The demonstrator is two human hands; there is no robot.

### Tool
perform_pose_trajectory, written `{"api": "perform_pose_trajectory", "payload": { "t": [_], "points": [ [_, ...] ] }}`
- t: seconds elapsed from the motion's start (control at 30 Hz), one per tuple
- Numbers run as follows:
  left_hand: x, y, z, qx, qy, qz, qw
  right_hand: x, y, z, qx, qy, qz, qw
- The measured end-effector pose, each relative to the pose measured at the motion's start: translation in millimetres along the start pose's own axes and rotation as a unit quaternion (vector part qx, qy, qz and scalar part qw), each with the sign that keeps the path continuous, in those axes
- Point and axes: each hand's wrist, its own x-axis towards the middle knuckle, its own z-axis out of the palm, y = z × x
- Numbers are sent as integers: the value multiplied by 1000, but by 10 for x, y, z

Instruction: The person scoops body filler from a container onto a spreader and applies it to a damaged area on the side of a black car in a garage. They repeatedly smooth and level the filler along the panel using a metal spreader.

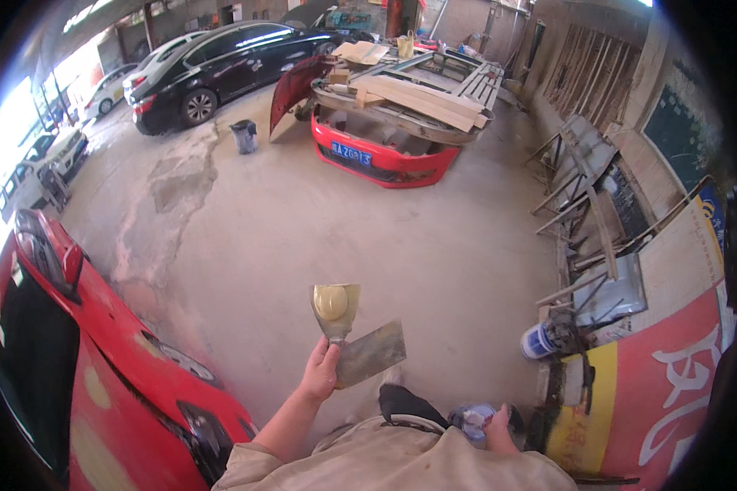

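Right of the red car (139, 348), our left hand (321, 372) closes round a metal sheet (373, 354) and a scraper (339, 326) bearing putty (330, 302); farther right, our right hand (498, 423) is by a tub (470, 420), grip and contents unclear

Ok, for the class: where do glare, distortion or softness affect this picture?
Head view, far left: daylight burns out to white; head view, upper left: bright reflections streak the black car; head view, edges: a black rim closes in, and the lower-left red car looks stretched; head view, lower middle: the left hand and paste-topped scraper read fairly clearly, the right hand less distinctly.
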Motion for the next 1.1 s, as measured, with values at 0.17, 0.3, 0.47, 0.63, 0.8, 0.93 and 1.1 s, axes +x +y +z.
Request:
{"api": "perform_pose_trajectory", "payload": {
  "t": [0.17,0.3,0.47,0.63,0.8,0.93,1.1],
  "points": [
    [1371,297,-28,32,36,13,999,429,-74,1405,8,0,42,999],
    [2260,613,-114,-14,135,-17,991,581,-412,2760,-72,-20,49,996],
    [3183,986,-496,-26,190,74,979,577,-1229,4774,-108,-102,7,989],
    [4071,1228,-1265,-83,227,137,961,289,-2015,7143,-90,-223,-46,969],
    [5197,1708,-2214,-65,226,188,954,-443,-2414,9160,-103,-316,-113,936],
    [6347,2535,-2804,-80,242,189,948,-746,-2672,10579,-150,-267,-141,941],
    [7678,3653,-3455,-105,213,206,949,-844,-2544,12062,-112,-200,-129,965]
  ]
}}
